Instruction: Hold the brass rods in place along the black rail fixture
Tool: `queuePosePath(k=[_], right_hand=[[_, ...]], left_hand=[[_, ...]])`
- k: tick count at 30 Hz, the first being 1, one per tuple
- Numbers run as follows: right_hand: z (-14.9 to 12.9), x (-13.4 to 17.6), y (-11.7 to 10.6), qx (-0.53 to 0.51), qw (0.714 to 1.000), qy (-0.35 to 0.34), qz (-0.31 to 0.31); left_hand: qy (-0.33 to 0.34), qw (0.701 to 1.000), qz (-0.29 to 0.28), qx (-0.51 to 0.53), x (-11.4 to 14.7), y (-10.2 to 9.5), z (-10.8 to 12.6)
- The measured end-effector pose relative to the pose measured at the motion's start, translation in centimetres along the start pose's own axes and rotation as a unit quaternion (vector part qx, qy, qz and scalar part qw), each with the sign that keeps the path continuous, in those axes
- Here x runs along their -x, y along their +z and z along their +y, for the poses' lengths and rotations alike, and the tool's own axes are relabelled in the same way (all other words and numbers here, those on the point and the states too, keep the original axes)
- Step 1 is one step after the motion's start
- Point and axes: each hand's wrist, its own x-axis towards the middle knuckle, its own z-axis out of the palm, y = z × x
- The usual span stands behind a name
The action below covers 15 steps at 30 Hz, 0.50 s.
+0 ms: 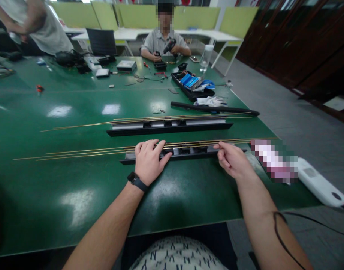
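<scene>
My left hand [149, 159], with a dark watch on its wrist, lies across a long black metal profile [127, 162] and several thin brass-coloured rods [84, 153]. Its fingers rest over the rods, and the thumb is spread to the right beside dark brackets [184, 150]. My right hand [231, 157] is at the profile's right part. Its index finger points left against the rods while the other fingers curl in; whatever they hold is hidden. The rods stick out far beyond the profile on the left.
A second black profile [169, 128] with rods lies parallel behind. Beyond are a black tube [217, 108], white gloves [210, 101] and a black tray [186, 88]. At right lies a white power strip [320, 182]. A person [165, 43] opposite holds a power drill [169, 45].
</scene>
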Motion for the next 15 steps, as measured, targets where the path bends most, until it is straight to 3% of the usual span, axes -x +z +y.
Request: queuePosePath(k=[9, 15], right_hand=[[0.51, 0.28, 0.60, 0.014, 0.998, 0.004, -0.064], [0.36, 0.06, 0.32, 0.000, 1.000, -0.001, -0.023]], left_hand=[[0.014, 1.000, -0.005, -0.007, -0.13, -0.16, 0.15], [0.012, 1.000, -0.006, -0.007, -0.12, -0.16, 0.12]])
